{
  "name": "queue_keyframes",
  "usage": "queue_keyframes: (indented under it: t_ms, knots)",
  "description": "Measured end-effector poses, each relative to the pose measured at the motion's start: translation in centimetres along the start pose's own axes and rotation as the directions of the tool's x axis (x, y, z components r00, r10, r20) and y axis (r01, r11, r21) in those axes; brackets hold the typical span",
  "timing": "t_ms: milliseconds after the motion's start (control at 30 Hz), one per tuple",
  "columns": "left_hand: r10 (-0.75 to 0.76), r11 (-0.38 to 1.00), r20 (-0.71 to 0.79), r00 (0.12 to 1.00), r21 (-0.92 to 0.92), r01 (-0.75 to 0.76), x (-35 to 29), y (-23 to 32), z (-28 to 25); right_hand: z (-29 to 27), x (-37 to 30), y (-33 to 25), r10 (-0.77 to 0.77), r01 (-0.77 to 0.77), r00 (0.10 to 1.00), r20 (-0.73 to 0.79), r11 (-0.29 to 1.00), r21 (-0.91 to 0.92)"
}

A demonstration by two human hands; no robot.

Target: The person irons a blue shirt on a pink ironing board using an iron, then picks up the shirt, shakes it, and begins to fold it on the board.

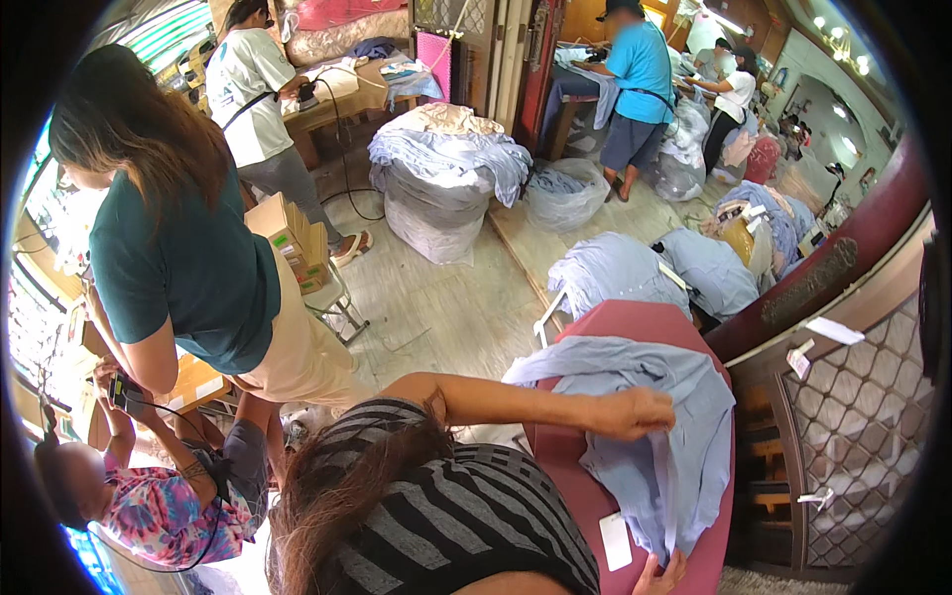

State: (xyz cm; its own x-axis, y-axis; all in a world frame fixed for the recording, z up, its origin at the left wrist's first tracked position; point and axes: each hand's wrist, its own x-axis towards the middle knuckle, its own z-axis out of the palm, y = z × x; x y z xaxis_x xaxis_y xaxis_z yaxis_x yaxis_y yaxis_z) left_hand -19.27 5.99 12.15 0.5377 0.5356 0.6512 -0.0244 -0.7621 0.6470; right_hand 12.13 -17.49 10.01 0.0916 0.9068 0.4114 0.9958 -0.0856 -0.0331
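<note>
Pale floor [426, 307]; lattice gate [863, 436] at right; lit lamps [839, 33] upper right.

No words or numbers can be read. The white rectangular tag [615, 541] on the maroon, smooth-covered board [640, 315], beside the pale-blue cloth garment [650, 377], shows no legible print, and the small greenish label [282, 241] on the stacked brown cardboard boxes [275, 220] is too tiny to decipher.
</note>
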Motion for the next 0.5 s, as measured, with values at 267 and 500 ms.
queue_keyframes:
  t_ms: [267,500]
  knots:
    - [0.049,0.953,0.111,0.993,0.291,-0.08,1.1,-1.2,-2.4,2.0,4.2,8.2,0.123,-0.121,0.992,-0.019,0.99,0.078]
    - [0.104,0.705,0.068,0.992,0.698,-0.122,-0.8,-3.6,-5.1,-14.7,12.5,5.7,-0.173,0.288,0.813,-0.556,0.949,0.125]
